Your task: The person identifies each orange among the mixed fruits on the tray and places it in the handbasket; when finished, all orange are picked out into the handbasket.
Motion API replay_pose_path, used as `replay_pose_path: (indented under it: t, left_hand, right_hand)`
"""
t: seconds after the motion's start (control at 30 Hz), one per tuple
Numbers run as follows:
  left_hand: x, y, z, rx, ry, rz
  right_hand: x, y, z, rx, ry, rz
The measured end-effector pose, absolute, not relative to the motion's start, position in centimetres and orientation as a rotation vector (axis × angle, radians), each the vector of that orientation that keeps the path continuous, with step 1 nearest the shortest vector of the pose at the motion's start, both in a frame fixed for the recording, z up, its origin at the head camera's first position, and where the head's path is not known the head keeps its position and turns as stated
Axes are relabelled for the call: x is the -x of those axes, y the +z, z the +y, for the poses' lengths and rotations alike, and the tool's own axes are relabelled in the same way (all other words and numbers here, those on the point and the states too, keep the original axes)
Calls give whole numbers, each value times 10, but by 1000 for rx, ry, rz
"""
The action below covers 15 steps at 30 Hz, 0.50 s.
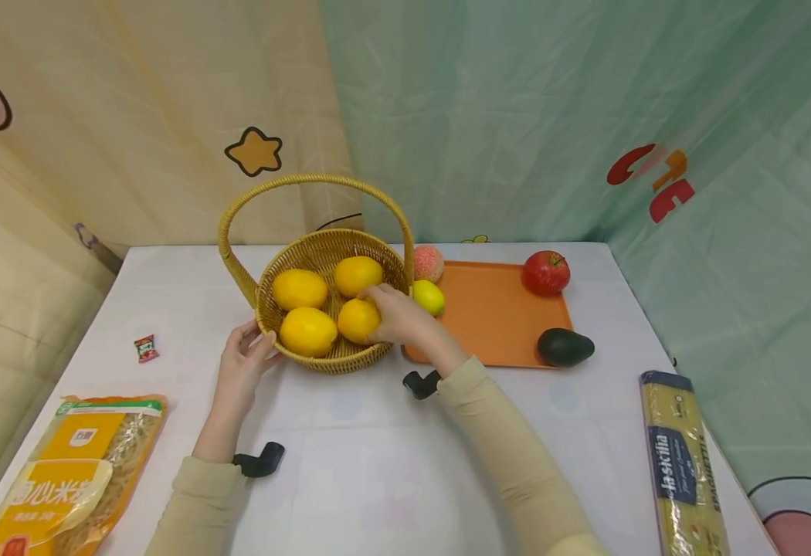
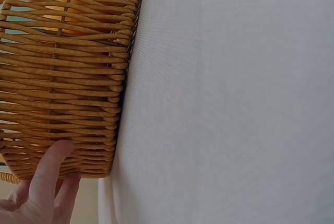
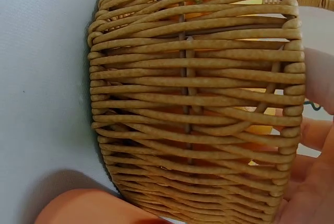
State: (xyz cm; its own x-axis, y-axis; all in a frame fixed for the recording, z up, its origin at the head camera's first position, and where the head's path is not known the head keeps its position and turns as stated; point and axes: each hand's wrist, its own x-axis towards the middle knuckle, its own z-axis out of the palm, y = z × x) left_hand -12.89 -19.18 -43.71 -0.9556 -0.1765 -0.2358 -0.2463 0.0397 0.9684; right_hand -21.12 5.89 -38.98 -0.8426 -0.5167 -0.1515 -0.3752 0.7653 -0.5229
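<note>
A woven wicker basket [image 1: 332, 363] with a tall arched handle stands on the table, holding several yellow lemons [image 1: 299, 289]. My right hand [image 1: 398, 315] reaches over the basket's right rim and grips the front right lemon [image 1: 357, 322] inside. In the right wrist view, the woven wall [image 3: 193, 93] covers much of that lemon and part of the hand [image 3: 313, 182]. On the other side, my left hand [image 1: 242, 359] touches the outside of the basket, thumb and fingers extended against its wall, as the left wrist view also shows.
An orange tray [image 1: 492, 309] lies right of the basket. Around its edges are a peach [image 1: 429, 263], a yellow-green lemon [image 1: 429, 297], a red apple [image 1: 546, 272] and an avocado [image 1: 565, 347]. Spaghetti [image 1: 680, 463], a yellow food bag [image 1: 79, 471] and a small red packet [image 1: 146, 348] lie farther out.
</note>
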Motion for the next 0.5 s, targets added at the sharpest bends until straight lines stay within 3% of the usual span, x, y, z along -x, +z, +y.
replay_pose_path:
  t: [0.5]
  left_hand:
    - [126, -436, -195, 495, 2106, 2220]
  right_hand:
    - [190, -392, 91, 634, -1350, 2573]
